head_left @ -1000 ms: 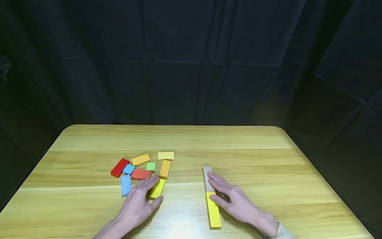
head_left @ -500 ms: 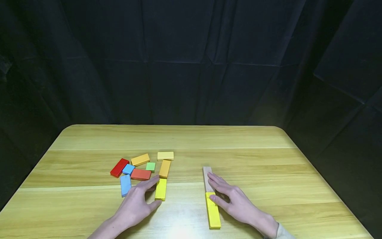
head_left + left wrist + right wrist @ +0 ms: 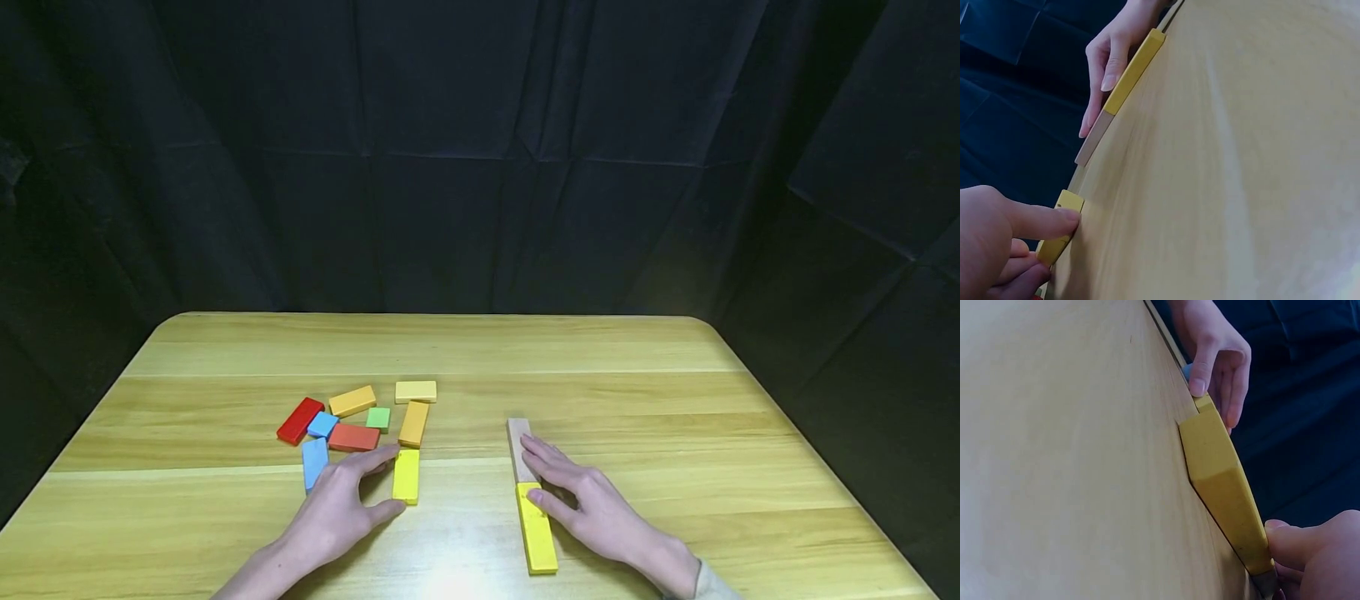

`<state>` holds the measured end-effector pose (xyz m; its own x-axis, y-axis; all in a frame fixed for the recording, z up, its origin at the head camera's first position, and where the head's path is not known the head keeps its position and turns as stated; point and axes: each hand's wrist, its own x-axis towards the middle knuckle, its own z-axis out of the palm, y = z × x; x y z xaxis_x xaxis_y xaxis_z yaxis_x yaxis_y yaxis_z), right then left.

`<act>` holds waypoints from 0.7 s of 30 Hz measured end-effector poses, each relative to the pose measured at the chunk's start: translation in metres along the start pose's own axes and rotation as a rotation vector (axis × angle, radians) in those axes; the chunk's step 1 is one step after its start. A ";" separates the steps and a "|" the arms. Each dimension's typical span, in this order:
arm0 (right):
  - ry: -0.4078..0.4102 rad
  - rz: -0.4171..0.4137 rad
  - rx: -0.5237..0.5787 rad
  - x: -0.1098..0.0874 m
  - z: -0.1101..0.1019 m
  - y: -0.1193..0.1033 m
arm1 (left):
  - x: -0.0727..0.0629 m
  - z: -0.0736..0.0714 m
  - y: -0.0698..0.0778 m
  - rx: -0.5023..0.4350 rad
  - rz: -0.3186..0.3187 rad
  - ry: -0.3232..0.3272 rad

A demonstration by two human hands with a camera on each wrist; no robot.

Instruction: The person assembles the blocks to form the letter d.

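Observation:
In the head view my left hand (image 3: 337,504) spans a short yellow block (image 3: 406,477), thumb at its near end and fingertips at its far end. The left wrist view shows the same pinch on this yellow block (image 3: 1060,240). An orange block (image 3: 413,424) lies at its far end. Over to the right, my right hand (image 3: 588,504) rests beside two blocks in line. Its thumb touches the longer yellow block (image 3: 537,537), while its straight fingers lie along the pale wood block (image 3: 521,450). The right wrist view shows that long yellow block (image 3: 1225,500) close up.
Left of the left hand lie a red block (image 3: 301,421), two blue blocks (image 3: 316,462), a lighter red block (image 3: 355,437), a second orange block (image 3: 352,402) and a green block (image 3: 378,419). A cream block (image 3: 416,391) lies farther back on the wooden table (image 3: 600,350). Dark curtains surround it.
The short yellow block has turned straighter and shifted slightly right, its far end now lined up below the orange block. My left thumb has moved to its near end. The right hand has barely moved.

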<state>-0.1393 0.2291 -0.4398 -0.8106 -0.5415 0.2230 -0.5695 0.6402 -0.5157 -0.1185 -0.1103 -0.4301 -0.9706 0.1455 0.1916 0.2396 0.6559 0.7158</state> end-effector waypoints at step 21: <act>0.029 -0.038 -0.020 -0.001 0.002 -0.003 | 0.001 0.006 0.002 -0.030 0.040 0.041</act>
<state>-0.1368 0.2266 -0.4405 -0.7917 -0.5499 0.2661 -0.6024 0.6304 -0.4895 -0.1193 -0.1042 -0.4330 -0.9588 0.1402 0.2470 0.2790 0.6274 0.7270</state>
